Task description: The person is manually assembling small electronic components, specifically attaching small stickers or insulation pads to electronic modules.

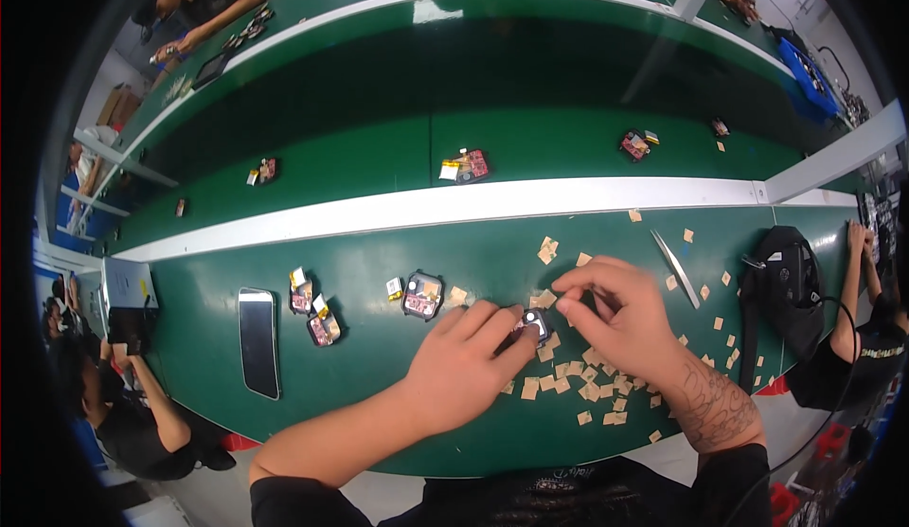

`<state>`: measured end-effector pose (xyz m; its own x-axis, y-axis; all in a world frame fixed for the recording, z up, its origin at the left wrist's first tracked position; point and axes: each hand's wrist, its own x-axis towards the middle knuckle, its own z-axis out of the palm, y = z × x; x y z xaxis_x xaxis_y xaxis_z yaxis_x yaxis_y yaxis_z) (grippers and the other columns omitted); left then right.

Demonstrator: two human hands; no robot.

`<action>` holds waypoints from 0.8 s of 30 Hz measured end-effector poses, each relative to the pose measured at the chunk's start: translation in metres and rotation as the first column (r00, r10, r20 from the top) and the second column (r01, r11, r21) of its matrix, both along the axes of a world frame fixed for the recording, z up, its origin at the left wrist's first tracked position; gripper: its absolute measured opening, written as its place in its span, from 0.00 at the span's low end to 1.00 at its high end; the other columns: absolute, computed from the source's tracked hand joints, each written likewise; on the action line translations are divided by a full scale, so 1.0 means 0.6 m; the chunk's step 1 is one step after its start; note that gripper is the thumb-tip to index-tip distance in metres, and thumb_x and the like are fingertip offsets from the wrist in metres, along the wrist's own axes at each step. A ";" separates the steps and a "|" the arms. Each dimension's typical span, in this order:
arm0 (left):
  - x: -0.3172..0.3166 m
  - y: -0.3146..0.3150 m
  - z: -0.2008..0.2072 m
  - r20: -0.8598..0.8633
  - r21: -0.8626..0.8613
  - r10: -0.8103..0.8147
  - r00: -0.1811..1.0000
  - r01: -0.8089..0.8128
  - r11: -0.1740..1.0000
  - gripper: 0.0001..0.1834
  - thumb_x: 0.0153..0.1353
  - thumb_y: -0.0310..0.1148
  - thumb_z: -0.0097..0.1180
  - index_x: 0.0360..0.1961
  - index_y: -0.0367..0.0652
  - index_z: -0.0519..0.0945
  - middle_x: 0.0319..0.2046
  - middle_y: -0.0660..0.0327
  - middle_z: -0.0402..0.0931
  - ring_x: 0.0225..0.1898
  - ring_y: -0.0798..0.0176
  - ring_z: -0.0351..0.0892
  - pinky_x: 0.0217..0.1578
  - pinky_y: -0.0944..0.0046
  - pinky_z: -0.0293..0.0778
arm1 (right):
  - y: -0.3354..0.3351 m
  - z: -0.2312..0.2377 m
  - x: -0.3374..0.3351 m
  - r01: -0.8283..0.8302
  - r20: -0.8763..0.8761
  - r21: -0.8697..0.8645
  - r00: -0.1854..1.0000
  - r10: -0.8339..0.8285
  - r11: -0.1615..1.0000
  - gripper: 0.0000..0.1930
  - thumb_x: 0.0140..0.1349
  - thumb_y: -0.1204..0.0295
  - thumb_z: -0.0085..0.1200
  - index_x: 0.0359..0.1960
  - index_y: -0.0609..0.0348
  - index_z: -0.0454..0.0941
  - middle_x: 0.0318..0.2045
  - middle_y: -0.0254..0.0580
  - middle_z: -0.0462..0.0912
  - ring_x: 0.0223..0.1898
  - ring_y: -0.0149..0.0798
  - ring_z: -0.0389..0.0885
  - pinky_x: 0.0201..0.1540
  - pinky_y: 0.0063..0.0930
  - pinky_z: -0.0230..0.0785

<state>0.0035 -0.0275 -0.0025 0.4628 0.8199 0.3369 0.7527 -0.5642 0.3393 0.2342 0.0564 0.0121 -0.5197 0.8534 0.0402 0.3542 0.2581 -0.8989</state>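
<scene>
My left hand (pixel 466 364) is closed on a small dark watch case (pixel 537 324), pressing it to the green bench with its fingertips. Just right of it, my right hand (pixel 614 311) has thumb and forefinger drawn together in a pinch. Whatever lies between those fingertips is too small to make out. Beige paper squares (pixel 592 392) lie scattered under and around my right hand. Left of my left hand sits an opened watch case (pixel 422 295) with its inner board showing and a small silver-yellow battery (pixel 395 288) beside it.
Two more opened watches (pixel 324 328) and a phone (pixel 258 342) lie to the left. Tweezers (pixel 675 269) and a black bag (pixel 792 281) are at the right. Beyond a white rail (pixel 417 207), several watch units (pixel 464 166) rest on a green strip. Other people work around.
</scene>
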 end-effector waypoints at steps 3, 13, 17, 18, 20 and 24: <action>0.003 -0.001 0.005 -0.061 0.028 -0.003 0.998 0.005 1.000 0.16 0.57 0.34 0.77 0.47 0.47 0.90 0.49 0.58 0.82 0.45 0.54 0.83 0.40 0.57 0.82 | 0.003 -0.013 0.002 0.039 -0.028 -0.038 0.999 -0.040 0.999 0.08 0.67 0.78 0.67 0.46 0.60 0.88 0.34 0.38 0.85 0.23 0.29 0.75 0.25 0.25 0.66; 0.017 0.023 0.015 0.215 0.058 -0.051 0.975 0.039 0.998 0.28 0.50 0.28 0.82 0.54 0.40 0.86 0.46 0.54 0.85 0.40 0.51 0.86 0.39 0.56 0.83 | 0.000 -0.008 0.013 -0.177 -0.053 -0.038 0.983 0.175 0.983 0.12 0.67 0.74 0.69 0.49 0.62 0.84 0.41 0.47 0.88 0.39 0.44 0.90 0.36 0.34 0.82; 0.015 0.019 0.048 0.324 -0.489 0.263 0.909 -0.077 0.869 0.22 0.60 0.25 0.78 0.55 0.37 0.85 0.39 0.57 0.90 0.30 0.69 0.85 0.34 0.68 0.80 | -0.005 0.002 0.007 -0.130 -0.147 -0.079 0.982 0.117 0.988 0.09 0.68 0.76 0.67 0.47 0.63 0.83 0.41 0.49 0.88 0.38 0.46 0.90 0.39 0.36 0.84; 0.012 0.031 0.044 0.351 -0.508 0.279 0.894 -0.068 0.859 0.20 0.60 0.24 0.77 0.52 0.36 0.85 0.37 0.57 0.90 0.29 0.70 0.84 0.33 0.68 0.80 | -0.006 0.008 0.006 -0.123 -0.171 -0.044 0.979 0.114 0.991 0.08 0.68 0.76 0.66 0.47 0.63 0.83 0.40 0.50 0.87 0.39 0.47 0.90 0.40 0.37 0.84; 0.017 0.060 0.058 0.331 -0.536 0.272 0.904 -0.058 0.842 0.13 0.62 0.22 0.74 0.45 0.35 0.85 0.33 0.59 0.89 0.26 0.72 0.81 0.32 0.69 0.78 | -0.007 -0.002 0.011 -0.039 -0.224 0.003 0.974 0.039 0.999 0.10 0.68 0.76 0.66 0.49 0.61 0.83 0.40 0.49 0.86 0.40 0.48 0.89 0.39 0.37 0.82; 0.043 0.171 0.094 0.205 -0.341 0.135 0.969 -0.059 0.938 0.10 0.63 0.21 0.71 0.44 0.35 0.85 0.28 0.59 0.85 0.25 0.72 0.80 0.31 0.70 0.76 | 0.003 -0.012 0.018 0.345 -0.280 0.184 0.916 -0.288 0.920 0.21 0.68 0.74 0.65 0.61 0.58 0.75 0.45 0.47 0.83 0.38 0.49 0.87 0.44 0.40 0.79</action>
<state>0.0296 0.0752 0.0538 0.3200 0.9392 0.1243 0.6823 -0.3195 0.6576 0.2451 0.0581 0.0051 -0.1731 0.9242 0.3405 0.2291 0.3740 -0.8987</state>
